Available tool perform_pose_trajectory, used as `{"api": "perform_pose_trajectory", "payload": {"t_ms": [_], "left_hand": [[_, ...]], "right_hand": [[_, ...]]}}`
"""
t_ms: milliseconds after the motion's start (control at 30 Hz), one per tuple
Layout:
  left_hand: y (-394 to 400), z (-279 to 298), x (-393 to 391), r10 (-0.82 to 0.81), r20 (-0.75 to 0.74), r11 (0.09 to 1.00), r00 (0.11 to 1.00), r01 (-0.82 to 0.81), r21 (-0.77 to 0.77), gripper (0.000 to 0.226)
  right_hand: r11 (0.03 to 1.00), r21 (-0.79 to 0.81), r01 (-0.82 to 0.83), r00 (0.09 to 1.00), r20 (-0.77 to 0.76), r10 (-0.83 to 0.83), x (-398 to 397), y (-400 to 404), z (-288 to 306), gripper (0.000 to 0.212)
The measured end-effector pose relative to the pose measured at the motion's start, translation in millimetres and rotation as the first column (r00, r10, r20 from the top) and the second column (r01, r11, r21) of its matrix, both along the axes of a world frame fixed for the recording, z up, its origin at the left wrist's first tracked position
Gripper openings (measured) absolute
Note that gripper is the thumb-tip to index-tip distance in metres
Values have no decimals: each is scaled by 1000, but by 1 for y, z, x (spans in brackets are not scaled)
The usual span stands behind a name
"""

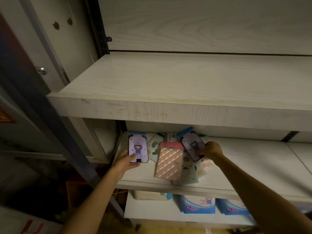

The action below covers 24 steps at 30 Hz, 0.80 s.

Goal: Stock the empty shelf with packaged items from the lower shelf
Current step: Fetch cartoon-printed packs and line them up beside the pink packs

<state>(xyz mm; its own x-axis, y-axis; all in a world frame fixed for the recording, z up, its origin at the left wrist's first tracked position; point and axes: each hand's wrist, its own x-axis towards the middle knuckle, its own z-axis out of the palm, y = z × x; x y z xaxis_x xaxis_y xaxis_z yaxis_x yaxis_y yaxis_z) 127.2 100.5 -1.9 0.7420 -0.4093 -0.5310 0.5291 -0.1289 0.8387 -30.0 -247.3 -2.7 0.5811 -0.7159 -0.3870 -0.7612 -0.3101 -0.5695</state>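
Note:
The upper shelf is a bare pale wood board. On the lower shelf lies a loose pile of packaged phone cases. My left hand holds a packaged case with a cartoon figure and blue header from below, thumb on its front. My right hand grips a second cartoon case package, tilted, above the pile. A pink quilted case package lies between the hands, with pale green packages under and beside it.
Below the lower shelf, blue and white packs marked XL and a beige pack stand on another shelf. A dark metal post runs diagonally at the left. The shelf's back panel rises behind the upper board.

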Motion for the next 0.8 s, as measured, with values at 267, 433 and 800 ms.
{"api": "perform_pose_trajectory", "payload": {"t_ms": [267, 433, 800], "left_hand": [[-23, 12, -33, -168, 12, 983, 986, 168, -79, 26], [-63, 19, -70, -286, 33, 953, 958, 287, -99, 28], [-164, 42, -234, -470, 73, 873, 880, 476, -106, 34]], "right_hand": [[837, 533, 128, 889, 313, -335, -69, 7, 26, 33], [737, 657, 159, 761, 394, -516, -130, 17, 34, 27], [733, 652, 197, 603, 509, -614, -296, 4, 53, 23]]}}
